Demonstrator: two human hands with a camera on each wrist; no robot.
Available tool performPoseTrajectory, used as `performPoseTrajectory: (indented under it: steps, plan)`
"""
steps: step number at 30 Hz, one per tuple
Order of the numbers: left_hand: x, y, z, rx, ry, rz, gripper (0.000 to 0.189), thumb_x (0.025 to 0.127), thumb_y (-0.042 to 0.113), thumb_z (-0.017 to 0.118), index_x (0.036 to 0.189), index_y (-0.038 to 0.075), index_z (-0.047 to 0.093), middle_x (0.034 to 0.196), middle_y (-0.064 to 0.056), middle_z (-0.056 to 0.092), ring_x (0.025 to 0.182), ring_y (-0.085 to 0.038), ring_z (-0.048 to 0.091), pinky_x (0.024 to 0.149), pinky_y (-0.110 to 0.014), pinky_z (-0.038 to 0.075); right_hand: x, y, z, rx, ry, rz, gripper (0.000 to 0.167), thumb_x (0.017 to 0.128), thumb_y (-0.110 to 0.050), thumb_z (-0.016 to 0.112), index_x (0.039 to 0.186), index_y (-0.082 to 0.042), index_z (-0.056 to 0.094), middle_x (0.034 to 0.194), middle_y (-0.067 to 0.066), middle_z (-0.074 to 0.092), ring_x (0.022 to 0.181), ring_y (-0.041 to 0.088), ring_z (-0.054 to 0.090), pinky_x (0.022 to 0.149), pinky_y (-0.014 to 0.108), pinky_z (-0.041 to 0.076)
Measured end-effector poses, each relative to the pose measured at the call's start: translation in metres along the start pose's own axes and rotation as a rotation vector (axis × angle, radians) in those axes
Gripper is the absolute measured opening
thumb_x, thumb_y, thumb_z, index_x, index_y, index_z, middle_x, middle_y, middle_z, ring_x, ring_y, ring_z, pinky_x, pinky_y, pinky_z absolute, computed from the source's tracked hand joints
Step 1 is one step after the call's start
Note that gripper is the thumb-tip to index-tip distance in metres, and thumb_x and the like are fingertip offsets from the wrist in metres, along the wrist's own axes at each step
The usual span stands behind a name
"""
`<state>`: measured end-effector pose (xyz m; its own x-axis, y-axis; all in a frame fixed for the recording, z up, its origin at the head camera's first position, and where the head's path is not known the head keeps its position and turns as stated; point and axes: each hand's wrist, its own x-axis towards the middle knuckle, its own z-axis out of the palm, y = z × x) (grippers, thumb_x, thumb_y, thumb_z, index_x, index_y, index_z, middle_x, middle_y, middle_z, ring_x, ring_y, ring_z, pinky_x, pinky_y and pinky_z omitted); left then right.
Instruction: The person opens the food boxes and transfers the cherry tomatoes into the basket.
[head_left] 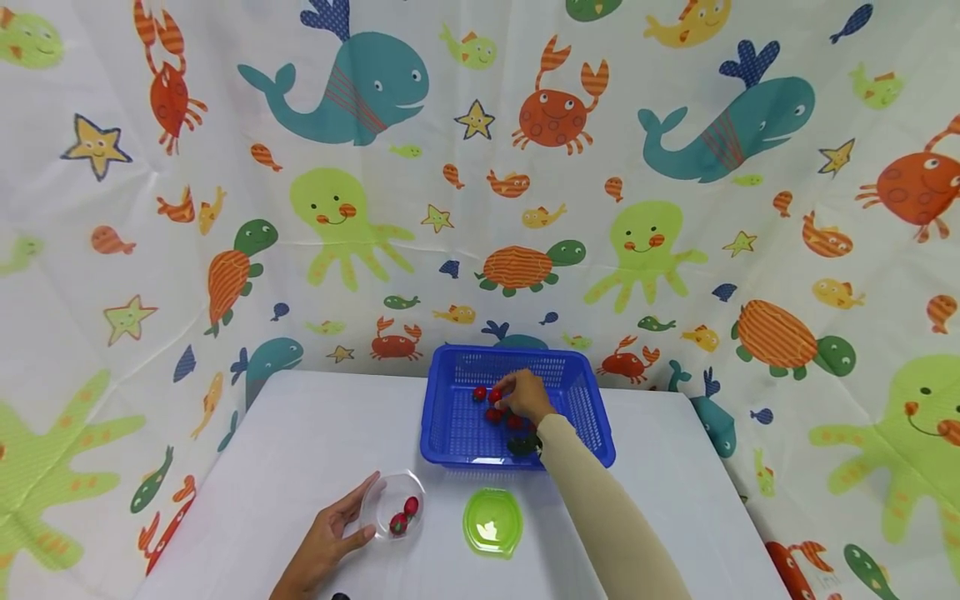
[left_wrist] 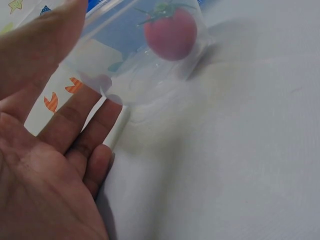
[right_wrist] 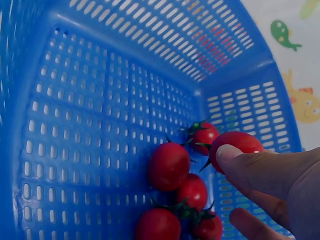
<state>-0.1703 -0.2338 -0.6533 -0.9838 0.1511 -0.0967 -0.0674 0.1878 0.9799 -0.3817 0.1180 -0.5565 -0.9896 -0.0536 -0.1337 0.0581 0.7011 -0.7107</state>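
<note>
In the head view my right hand [head_left: 527, 396] reaches into a blue plastic basket [head_left: 442, 433]. Its thumb and finger pinch a cherry tomato [right_wrist: 237, 146] with a green stem, held over the others in the right wrist view. Several more cherry tomatoes [right_wrist: 169, 166] lie on the basket floor beneath that hand. My left hand [head_left: 330, 533] grips a clear plastic cup [head_left: 377, 502] from its left side, thumb in front and fingers behind. Two red cherry tomatoes [head_left: 398, 523] sit inside the cup; one shows through its wall in the left wrist view.
A light green lid [head_left: 492, 522] lies on the white table [head_left: 315, 433], between the cup and my right sleeve [head_left: 600, 508]. Dark green items [head_left: 522, 445] rest at the basket's near side. A sea-animal curtain [head_left: 465, 275] hangs right behind the basket and along both sides.
</note>
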Motion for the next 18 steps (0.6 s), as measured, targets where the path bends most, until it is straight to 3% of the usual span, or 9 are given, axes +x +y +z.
performPoseTrajectory:
  steps: [11,18]
  plan:
    - [-0.001,-0.002,-0.002,-0.018,-0.024,0.036,0.068,0.100,0.011,0.074,0.161,0.018,0.047,0.170,-0.006,0.041,0.136,0.025,0.037,0.110,-0.003,0.035,0.002,-0.001,0.006,0.020,-0.016,0.056,0.025,0.082,0.002,0.088,0.102,-0.013,0.081,0.098,0.006,0.079,0.094,0.026,0.072,0.100,0.052,0.061]
    - [-0.001,-0.004,-0.003,-0.012,-0.016,-0.007,0.068,0.099,0.015,0.075,0.161,0.022,0.047,0.169,-0.002,0.042,0.133,0.028,0.036,0.110,-0.003,0.035,0.004,-0.002,0.012,-0.013,-0.009,0.054,0.028,0.082,0.001,0.088,0.106,-0.011,0.081,0.101,0.007,0.079,0.095,0.024,0.072,0.099,0.050,0.062]
